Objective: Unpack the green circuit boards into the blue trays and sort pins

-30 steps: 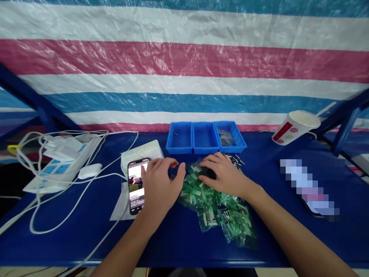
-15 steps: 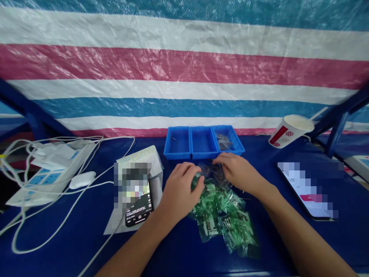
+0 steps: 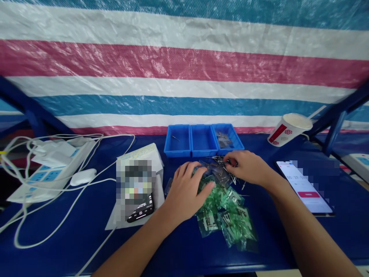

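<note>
My left hand [image 3: 186, 192] rests with its fingers spread over the upper left of a heap of small clear bags [image 3: 238, 223] with green contents and thin pieces inside. Fingers of my right hand [image 3: 245, 167] are curled together at a pile of thin metal pins [image 3: 234, 177] just behind the bags. What lies between those fingertips is hidden. Clear, greyish bags [image 3: 217, 172] lie between the two hands, beside the pins. Behind them stands a blue three-part tray [image 3: 204, 154]; its left part holds a small thin tool, its right part several small clear bags.
On the left are a power strip [image 3: 27, 190] with tangled white cables and a white case [image 3: 83, 177]. A phone [image 3: 141, 212] lies on papers [image 3: 158, 163]. To the right are another phone [image 3: 305, 188] and a tilted paper cup [image 3: 288, 130]. Striped sheeting [image 3: 184, 61] hangs behind.
My right hand has moved slightly right, uncovering the metal pins. My left hand has shifted a little right and its fingers have spread. The view has tilted slightly.
</note>
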{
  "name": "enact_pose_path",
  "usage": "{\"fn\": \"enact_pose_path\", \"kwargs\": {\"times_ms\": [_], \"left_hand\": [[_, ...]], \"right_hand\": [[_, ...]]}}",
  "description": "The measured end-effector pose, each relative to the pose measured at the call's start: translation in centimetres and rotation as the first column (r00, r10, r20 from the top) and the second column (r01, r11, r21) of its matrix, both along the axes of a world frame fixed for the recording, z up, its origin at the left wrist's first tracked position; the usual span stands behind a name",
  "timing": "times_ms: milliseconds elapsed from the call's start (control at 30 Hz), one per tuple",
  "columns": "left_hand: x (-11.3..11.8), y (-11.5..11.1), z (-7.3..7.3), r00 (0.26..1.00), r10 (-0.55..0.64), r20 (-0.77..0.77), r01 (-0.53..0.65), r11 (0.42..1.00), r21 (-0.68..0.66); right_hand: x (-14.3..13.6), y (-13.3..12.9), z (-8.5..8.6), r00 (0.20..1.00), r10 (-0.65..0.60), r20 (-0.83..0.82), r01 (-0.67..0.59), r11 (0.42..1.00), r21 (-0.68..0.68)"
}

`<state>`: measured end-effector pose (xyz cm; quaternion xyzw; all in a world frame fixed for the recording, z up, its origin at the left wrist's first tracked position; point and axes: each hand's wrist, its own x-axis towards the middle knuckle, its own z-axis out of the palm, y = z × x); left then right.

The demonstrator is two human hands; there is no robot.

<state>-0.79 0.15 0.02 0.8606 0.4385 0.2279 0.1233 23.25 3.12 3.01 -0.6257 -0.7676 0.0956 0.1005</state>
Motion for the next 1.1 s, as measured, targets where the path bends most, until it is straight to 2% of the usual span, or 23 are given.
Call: {"fn": "enact_pose_path", "kwargs": {"times_ms": [167,300,467,567,633,700,767,867,1100], "left_hand": [[0.0,0.1,0.2,1.000,-0.001,0.005,0.001,0.998,-0.059],[-0.1,0.1,0.2,1.000,0.004,0.017,-0.003,0.997,-0.081],[-0.1,0.2,0.4,0.999,0.007,0.035,-0.004,0.996,-0.087],[0.0,0.2,0.6,0.999,0.013,0.040,-0.009,0.995,-0.096],[0.0,0.2,0.6,0.999,0.018,0.040,-0.014,0.995,-0.096],[0.0,0.1,0.6,0.999,0.029,0.035,-0.025,0.995,-0.093],[0.1,0.0,0.6,0.999,0.043,0.023,-0.041,0.994,-0.097],[0.3,-0.1,0.6,0.998,0.058,0.015,-0.056,0.992,-0.115],[-0.3,0.8,0.5,0.979,0.139,0.147,-0.102,0.966,-0.237]], "right_hand": [[-1.0,0.1,0.3,0.990,-0.106,0.098,0.108,0.994,-0.013],[-2.0,0.1,0.1,0.988,-0.100,0.119,0.101,0.995,0.003],[-3.4,-0.2,-0.6,0.995,-0.004,0.103,-0.001,0.999,0.053],[-3.9,-0.4,-0.9,0.993,0.006,0.119,-0.014,0.998,0.068],[-4.0,-0.5,-0.9,0.998,0.028,0.061,-0.031,0.997,0.065],[-3.8,-0.5,-0.9,0.991,0.125,-0.044,-0.121,0.989,0.080],[-3.5,-0.5,-0.8,0.949,0.284,-0.136,-0.270,0.956,0.117],[-3.2,-0.4,-1.0,0.884,0.430,-0.183,-0.408,0.901,0.146],[-3.5,-0.5,-1.5,0.895,0.397,-0.203,-0.390,0.918,0.079]]}}
